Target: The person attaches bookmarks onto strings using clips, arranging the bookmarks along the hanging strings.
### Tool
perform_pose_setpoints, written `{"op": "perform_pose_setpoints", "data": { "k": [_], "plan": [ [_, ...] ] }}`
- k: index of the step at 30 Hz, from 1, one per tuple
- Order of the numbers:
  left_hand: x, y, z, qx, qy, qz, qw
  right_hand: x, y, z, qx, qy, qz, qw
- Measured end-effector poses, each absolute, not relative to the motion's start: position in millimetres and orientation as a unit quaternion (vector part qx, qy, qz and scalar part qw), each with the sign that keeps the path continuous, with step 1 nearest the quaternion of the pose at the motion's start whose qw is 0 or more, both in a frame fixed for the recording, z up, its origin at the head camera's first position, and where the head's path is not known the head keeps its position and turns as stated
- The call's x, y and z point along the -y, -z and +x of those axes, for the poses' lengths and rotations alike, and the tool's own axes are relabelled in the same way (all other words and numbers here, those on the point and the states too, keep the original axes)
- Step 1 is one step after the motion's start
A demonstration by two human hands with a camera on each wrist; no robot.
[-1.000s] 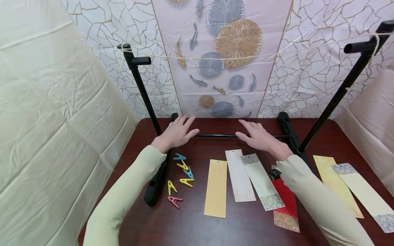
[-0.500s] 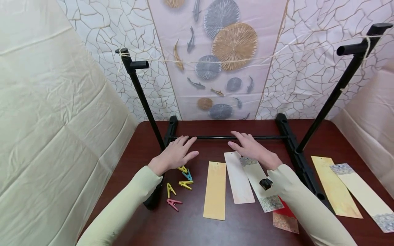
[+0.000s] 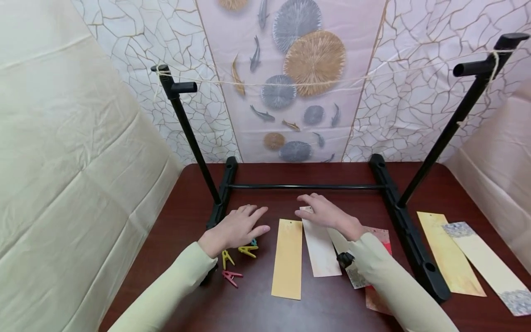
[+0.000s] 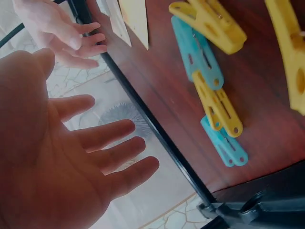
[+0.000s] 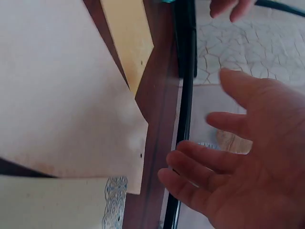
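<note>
As the thin, fibrous cord (image 3: pixel 249 85) spans the black tubular frame (image 3: pixel 307 186) with nothing hung on it, I judge that only the stringing is done; handling the cards and clothespins is left. The left hand (image 3: pixel 234 230), fingers spread and holding nothing, hovers over yellow clothespins (image 4: pixel 207 98) and blue clothespins (image 4: pixel 195 52), near a pink clothespin (image 3: pixel 231 276); all look like hinged plastic. The right hand (image 3: pixel 327 216), fingers loosely spread and likewise bare, hangs above a white card (image 3: pixel 320 249). Beside that, on the glossy, dark-red worktop (image 3: pixel 265 318), I note a plain yellow card (image 3: pixel 287 258) and a pale card (image 5: pixel 52 202) with lacy grey ends. These cards are flat, oblong and stiff-looking; the white and yellow ones show a small punched hole.
</note>
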State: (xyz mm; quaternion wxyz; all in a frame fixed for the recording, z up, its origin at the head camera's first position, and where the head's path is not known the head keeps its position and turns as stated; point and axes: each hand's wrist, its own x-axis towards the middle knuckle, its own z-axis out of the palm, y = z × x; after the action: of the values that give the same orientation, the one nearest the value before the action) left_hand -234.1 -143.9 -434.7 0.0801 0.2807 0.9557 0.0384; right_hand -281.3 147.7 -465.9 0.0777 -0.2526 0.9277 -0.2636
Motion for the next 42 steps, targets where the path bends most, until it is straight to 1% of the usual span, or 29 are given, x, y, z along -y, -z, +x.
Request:
{"op": "perform_pose_setpoints", "data": {
  "k": [3, 8, 14, 23, 28, 30, 35, 42],
  "plan": [
    [146, 434, -231, -0.959, -0.042, 0.270, 0.079, -139, 466, -279, -0.930, 0.246, -0.263, 0.073],
    [150, 436, -228, -0.960, -0.051, 0.260, 0.094, -132, 468, -277, -0.934, 0.227, -0.258, 0.096],
    [159, 442, -221, -0.955, -0.065, 0.271, 0.104, -127, 475, -278, -0.936, 0.224, -0.245, 0.118],
    [168, 443, -210, -0.949, -0.054, 0.287, 0.118, -114, 482, -275, -0.935, 0.213, -0.254, 0.124],
    [168, 445, -203, -0.938, -0.036, 0.314, 0.140, -108, 482, -271, -0.941, 0.197, -0.233, 0.144],
    [168, 445, -200, -0.936, -0.033, 0.316, 0.155, -106, 482, -269, -0.945, 0.185, -0.228, 0.143],
    [168, 445, -192, -0.934, -0.033, 0.293, 0.200, -103, 482, -266, -0.951, 0.167, -0.223, 0.137],
    [166, 439, -185, -0.938, -0.015, 0.263, 0.227, -103, 483, -265, -0.952, 0.154, -0.226, 0.136]
  ]
}}
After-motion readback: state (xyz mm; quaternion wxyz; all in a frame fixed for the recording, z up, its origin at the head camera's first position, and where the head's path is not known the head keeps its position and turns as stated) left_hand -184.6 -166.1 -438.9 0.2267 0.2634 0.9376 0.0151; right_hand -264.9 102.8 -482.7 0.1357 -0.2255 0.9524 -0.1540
